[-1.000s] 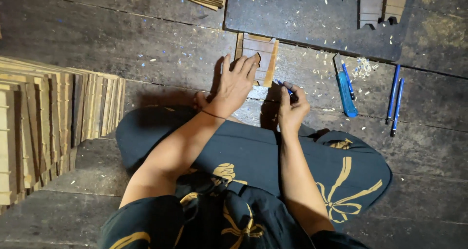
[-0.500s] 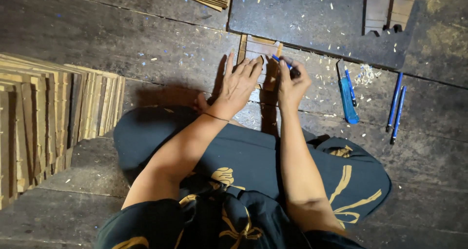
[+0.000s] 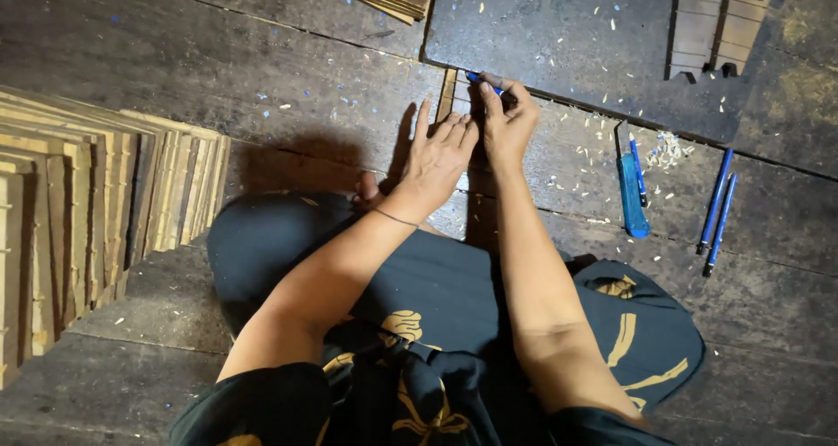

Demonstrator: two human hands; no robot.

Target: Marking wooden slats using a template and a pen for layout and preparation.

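While our left hand (image 3: 439,154) presses flat on the slat (image 3: 448,97), fingers spread, our right hand (image 3: 506,123) grips a blue pen (image 3: 483,81), marking apparently unfinished; a stack (image 3: 105,210) lies alongside.

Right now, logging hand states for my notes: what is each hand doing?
Left hand: open, pressed flat on the wooden piece.
Right hand: closed, gripping a blue pen at the piece's top.

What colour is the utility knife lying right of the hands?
Bright blue; the knife shows best in the head view, on the dark floor.
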